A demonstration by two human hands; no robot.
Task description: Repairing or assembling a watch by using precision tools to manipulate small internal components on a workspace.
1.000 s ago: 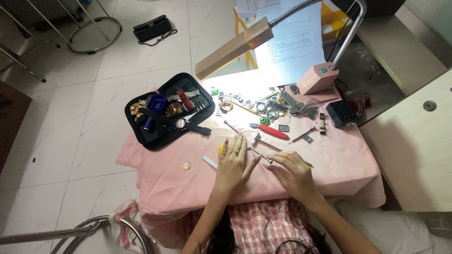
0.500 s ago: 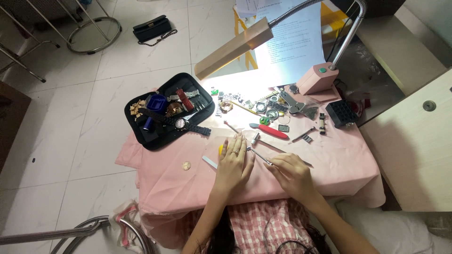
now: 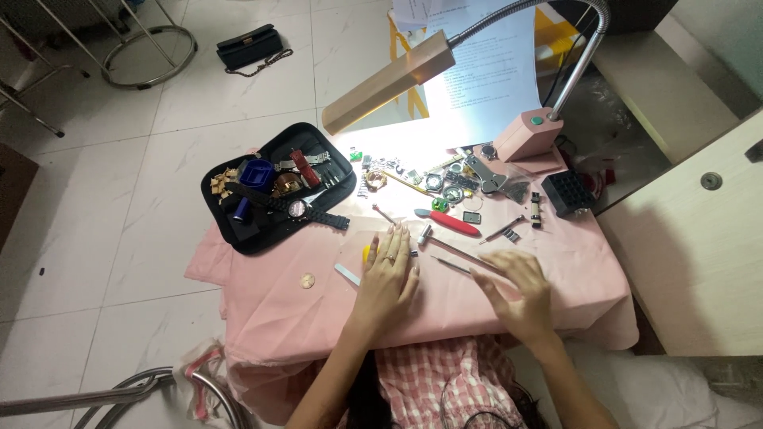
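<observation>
My left hand lies flat on the pink cloth-covered desk, fingers spread, holding nothing, partly covering a small yellow piece. My right hand rests open too, its grip empty, fingertips just beside the thin metal rod that runs from the small hammer head. To lift that rod cleanly I judge I should pinch it near its middle, keeping clear of the red-handled tool and the loose watch parts beyond.
</observation>
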